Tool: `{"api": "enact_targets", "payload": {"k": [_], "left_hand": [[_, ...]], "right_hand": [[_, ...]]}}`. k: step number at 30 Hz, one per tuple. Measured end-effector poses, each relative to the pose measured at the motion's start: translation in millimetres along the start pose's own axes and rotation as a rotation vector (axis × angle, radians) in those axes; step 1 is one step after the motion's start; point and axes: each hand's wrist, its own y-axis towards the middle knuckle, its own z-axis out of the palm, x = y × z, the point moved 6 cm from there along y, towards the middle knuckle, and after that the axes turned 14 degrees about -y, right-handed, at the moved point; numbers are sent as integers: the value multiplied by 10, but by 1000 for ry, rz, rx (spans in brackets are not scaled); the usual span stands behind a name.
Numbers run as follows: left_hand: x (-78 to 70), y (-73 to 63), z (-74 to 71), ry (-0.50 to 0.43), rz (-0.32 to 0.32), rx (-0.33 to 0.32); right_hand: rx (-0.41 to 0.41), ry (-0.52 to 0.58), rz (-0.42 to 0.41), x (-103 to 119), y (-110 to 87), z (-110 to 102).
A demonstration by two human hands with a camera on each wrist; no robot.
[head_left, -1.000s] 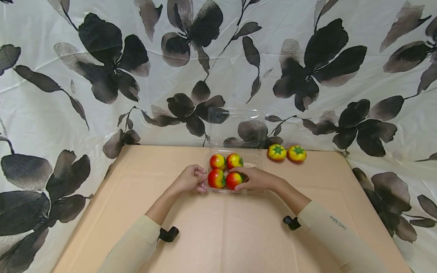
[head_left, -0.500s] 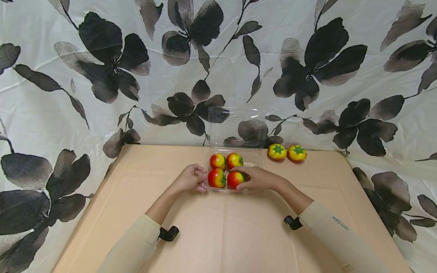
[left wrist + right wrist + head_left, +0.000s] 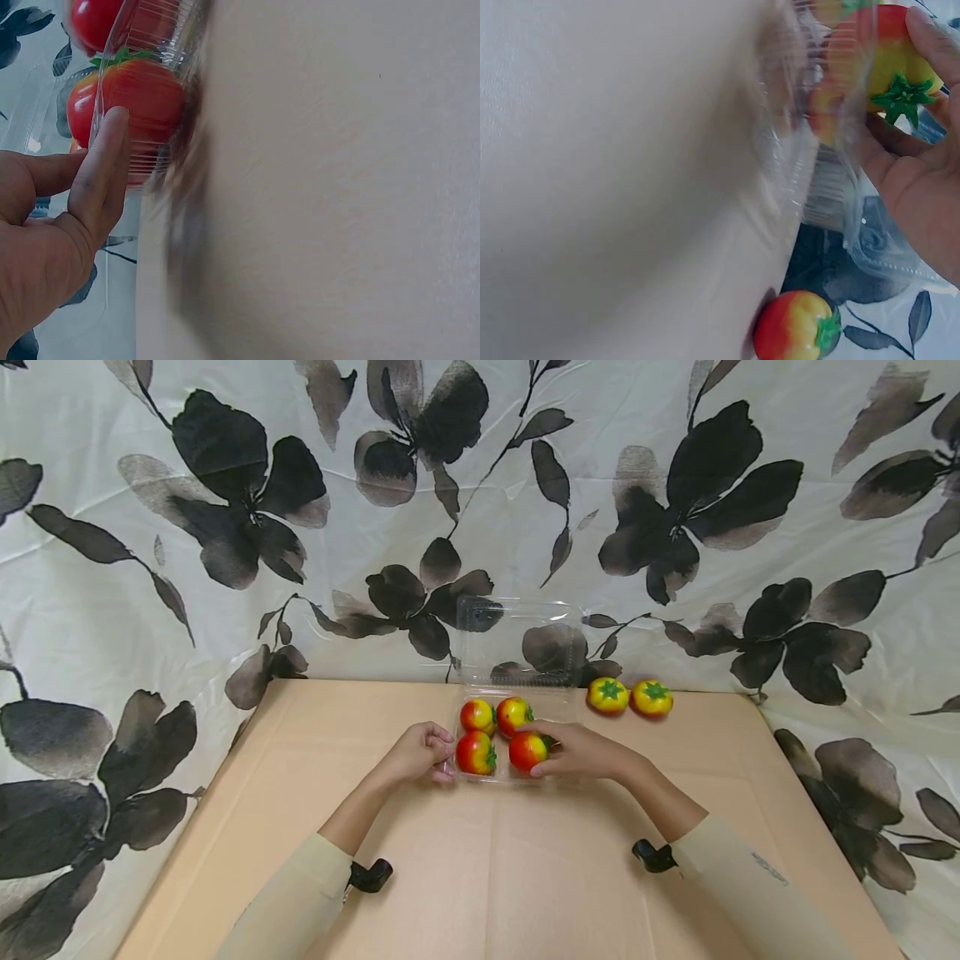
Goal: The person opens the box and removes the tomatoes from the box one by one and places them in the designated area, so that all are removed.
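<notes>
My right hand (image 3: 581,750) grips a red and yellow toy tomato (image 3: 527,752) with a green calyx at the front of a clear plastic clamshell box (image 3: 555,703). In the right wrist view, thumb and fingers lie round that tomato (image 3: 904,56), its calyx facing the palm side. Three more toy tomatoes sit in the left half of the box: front left (image 3: 476,752), back left (image 3: 477,716) and back middle (image 3: 514,716). My left hand (image 3: 415,753) pinches the box's left rim. Seen from the left wrist, its fingertips (image 3: 116,120) lie against the clear wall, beside a tomato (image 3: 150,97).
The box's hinged lid (image 3: 521,639) stands raised at the back, against a floral cloth (image 3: 330,552). Two yellow-topped toy tomatoes, one nearer the box (image 3: 608,695) and one farther right (image 3: 652,698), rest on the tan tabletop (image 3: 487,860) by its back edge.
My right hand has shifted a little to the right with the tomato in its grip, widening the gap to the front left tomato. The left hand has stayed at the box's rim.
</notes>
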Motion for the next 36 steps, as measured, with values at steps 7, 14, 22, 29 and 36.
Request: {"api": "enact_targets", "payload": {"k": [7, 14, 22, 29, 36], "left_hand": [[-6, -4, -1, 4, 11, 5], [-24, -20, 7, 12, 16, 6], [-31, -23, 8, 17, 17, 3], [-40, -33, 11, 22, 24, 1], [-37, -35, 9, 28, 13, -1]], "right_hand": [[-82, -2, -2, -10, -137, -156], [-179, 2, -5, -43, -306, -294], [-265, 5, 35, -163, -490, -409], [-301, 8, 98, -297, -644, -468], [-353, 12, 142, -484, -789, -508]]}}
